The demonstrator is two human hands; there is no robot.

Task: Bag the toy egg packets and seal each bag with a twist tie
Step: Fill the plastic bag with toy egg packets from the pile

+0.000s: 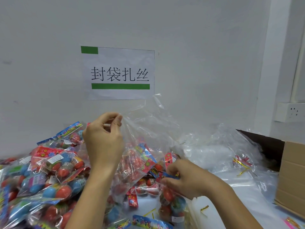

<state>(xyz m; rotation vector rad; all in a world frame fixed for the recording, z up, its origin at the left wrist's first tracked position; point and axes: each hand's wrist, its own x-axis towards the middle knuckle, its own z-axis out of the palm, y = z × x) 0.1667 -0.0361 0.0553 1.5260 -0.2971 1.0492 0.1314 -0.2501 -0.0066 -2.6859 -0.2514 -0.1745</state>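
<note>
Head-cam view over a white table (247, 192) against a white wall. L hand (104, 139) is raised, thumb & fingers pinching the top edge of a clear, crinkly plastic bag (148, 129) and holding its mouth up; several toy egg packets show through the bag's lower part. R hand (183, 177) sits lower, to the right, fingers curled round a clear packet of red & blue plastic eggs with a bright printed header card (171, 197), at the bag's lower right edge. Hands are apart. A big heap of matching egg packets (42, 176) covers the table's left side. Thin gold twist ties (203, 209) lie loose near the R wrist. Stack of clear empty bags (219, 149) at right, w/ a brown cardboard box (292, 176) beyond. A white paper sign w/ green bars (121, 73) hangs on the wall; a white wall socket (291, 112) at far right.
</note>
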